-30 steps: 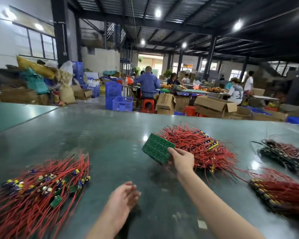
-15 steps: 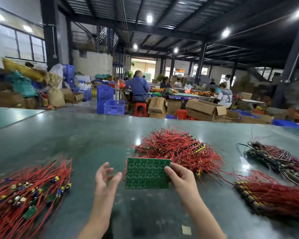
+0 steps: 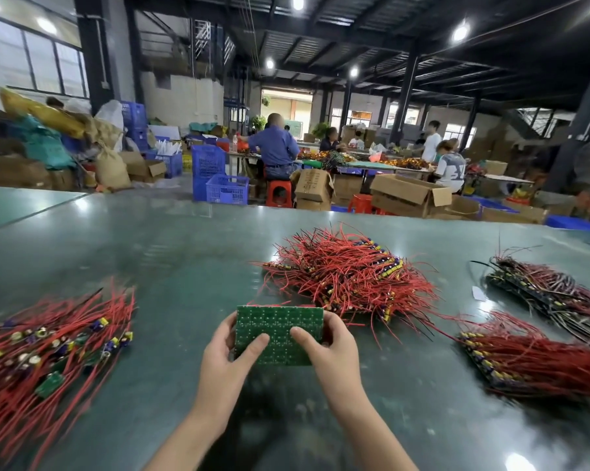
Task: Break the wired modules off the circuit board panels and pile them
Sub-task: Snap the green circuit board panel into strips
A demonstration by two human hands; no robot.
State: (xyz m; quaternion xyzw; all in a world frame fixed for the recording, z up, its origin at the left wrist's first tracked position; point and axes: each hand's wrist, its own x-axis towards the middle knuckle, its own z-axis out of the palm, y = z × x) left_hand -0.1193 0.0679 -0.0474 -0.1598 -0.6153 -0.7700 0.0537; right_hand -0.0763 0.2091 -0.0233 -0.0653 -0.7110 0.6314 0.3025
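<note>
Green worktable (image 3: 185,266): you hold the panel (image 3: 280,329) with left hand (image 3: 224,356) and right hand (image 3: 331,348) gripping opposite edges, so snap along one scored row, wires probably underneath, toward the loose pile (image 3: 49,348).

Round ceiling lamps (image 3: 460,32) light your dim hall, with daylight at the windows (image 3: 38,68); their glare spots your table (image 3: 171,253); the wire pile (image 3: 49,348) left of it smears; straight lines bow near the edges.

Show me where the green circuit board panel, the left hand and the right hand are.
green circuit board panel (image 3: 280,326), head view, upper middle of its face
left hand (image 3: 223,360), head view, back
right hand (image 3: 332,355), head view, back
</note>
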